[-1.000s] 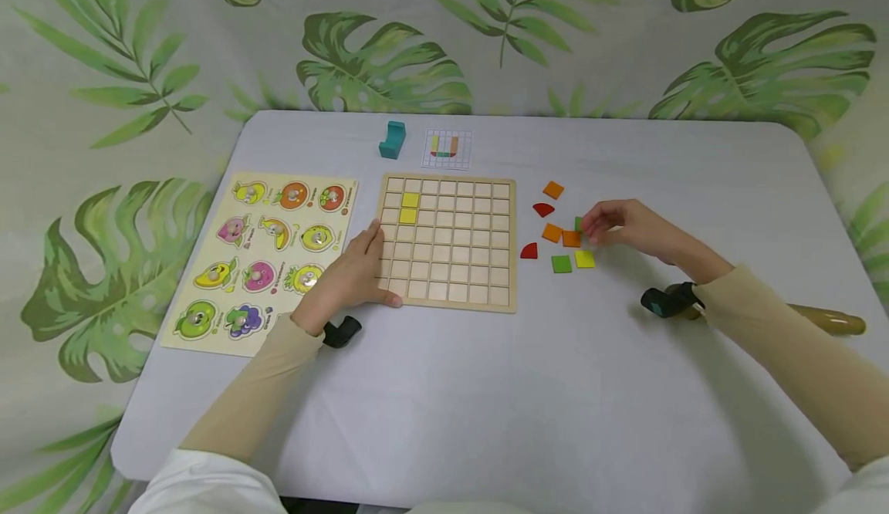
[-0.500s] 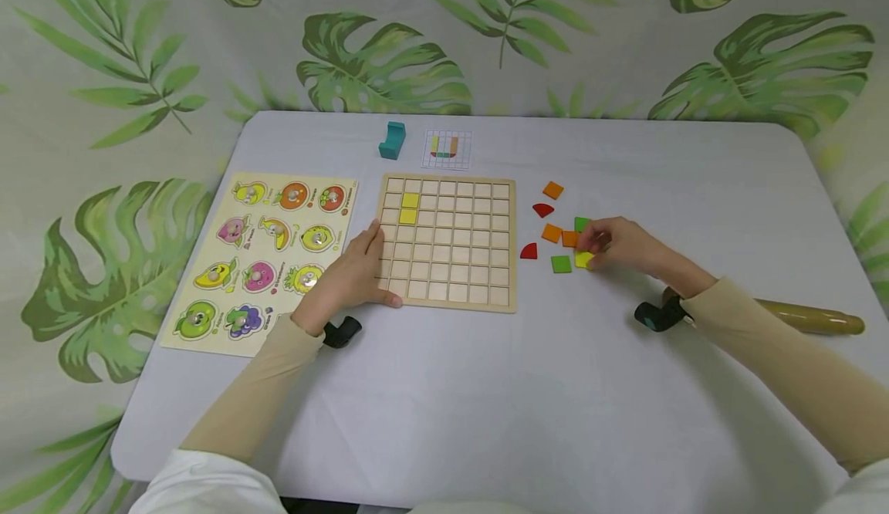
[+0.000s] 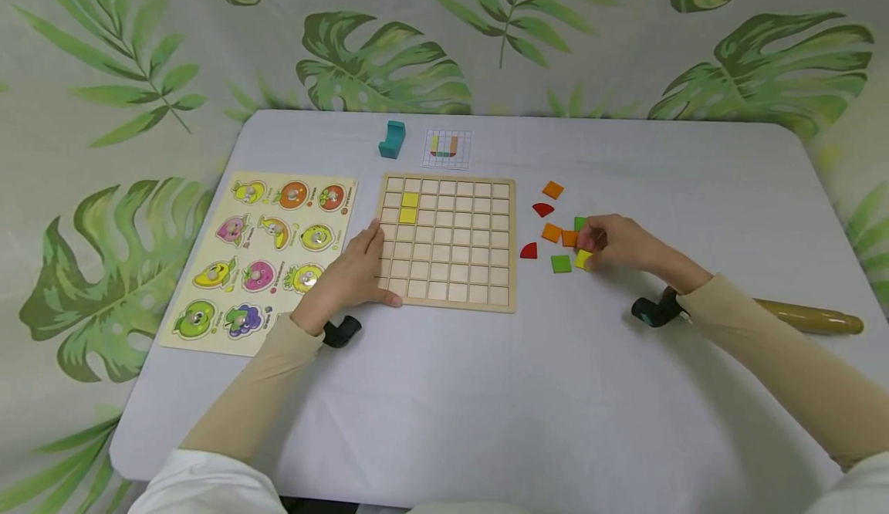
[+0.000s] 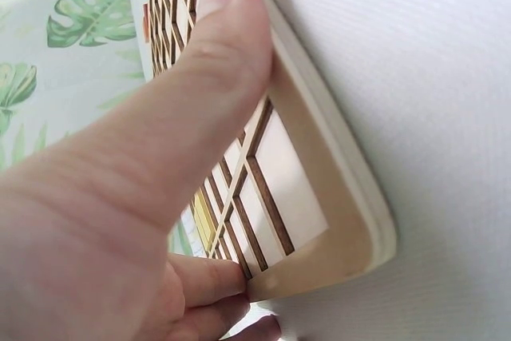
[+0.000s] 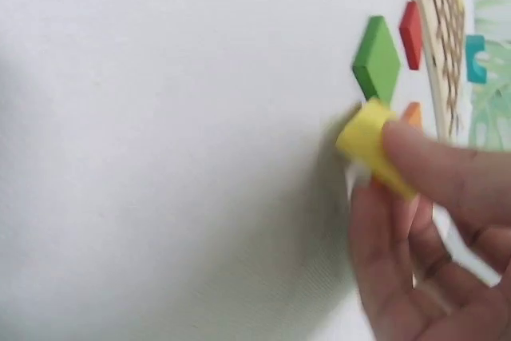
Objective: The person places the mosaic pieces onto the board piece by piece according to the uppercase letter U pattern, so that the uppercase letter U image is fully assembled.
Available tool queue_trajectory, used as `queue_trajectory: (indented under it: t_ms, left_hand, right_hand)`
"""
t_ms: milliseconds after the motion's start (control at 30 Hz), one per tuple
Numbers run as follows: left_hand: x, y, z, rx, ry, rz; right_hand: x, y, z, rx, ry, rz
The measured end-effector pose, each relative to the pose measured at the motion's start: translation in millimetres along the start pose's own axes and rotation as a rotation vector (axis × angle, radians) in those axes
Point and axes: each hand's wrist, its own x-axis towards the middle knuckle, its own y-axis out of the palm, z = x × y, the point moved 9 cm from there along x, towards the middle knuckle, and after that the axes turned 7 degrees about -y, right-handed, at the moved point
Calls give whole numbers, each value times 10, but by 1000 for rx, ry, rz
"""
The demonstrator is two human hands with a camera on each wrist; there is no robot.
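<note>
My left hand [image 3: 350, 271] rests at the near left corner of a wooden grid board [image 3: 515, 267]. Its thumb [image 4: 227, 37] lies along the front edge and its other fingers lie along the left side. Two yellow square tiles [image 3: 410, 207] sit one behind the other in the board's cells. Right of the board, my right hand [image 3: 621, 244] pinches another yellow square tile [image 5: 363, 135] between thumb and fingers, tilted in the right wrist view. Close by lie green tiles [image 3: 561, 264], orange tiles [image 3: 552, 190] and red quarter-circle tiles [image 3: 529, 251].
A fruit puzzle board [image 3: 236, 263] lies at the left. Behind the grid board are a teal block [image 3: 392, 140] and a small pattern card [image 3: 447, 150] with a coloured U shape. A brownish rod-like object [image 3: 809, 317] lies partly under the right forearm.
My right hand has come down and slightly towards me from beside the rear green tile to the yellow tile, and now pinches it. My left hand stays at the board.
</note>
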Motion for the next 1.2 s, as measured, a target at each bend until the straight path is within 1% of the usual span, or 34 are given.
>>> queue_trajectory:
  t_ms: [100, 200, 300, 467, 567, 733, 900, 1033, 1200]
  left_hand:
    - [-7, -6, -3, -4, 0, -3]
    - [-13, -11, -11, -2, 0, -6]
    - [-20, -20, -20, 4, 0, -6]
    - [-18, -20, -18, 12, 2, -7]
    - [-15, -16, -15, 10, 1, -9]
    - [-22, -22, -27, 3, 3, -14]
    - [-19, -23, -22, 1, -3, -13]
    - [-21, -27, -17, -1, -7, -8]
    - [-17, -22, -7, 0, -14, 4]
  right_hand:
    - [28, -13, 59, 88, -42, 36]
    - [76, -34, 136, 167, -72, 46]
    - [167, -48, 222, 201, -74, 38]
    - [373, -18, 400, 211, -81, 28]
    - [546, 32, 515, 234, -116, 32]
    - [861, 162, 718, 278, -187, 53]
    - [1148, 317, 946, 295, -228, 62]
    - [1355, 463, 1111, 299, -250, 63]
    - [1575, 688, 1274, 293, -246, 66]
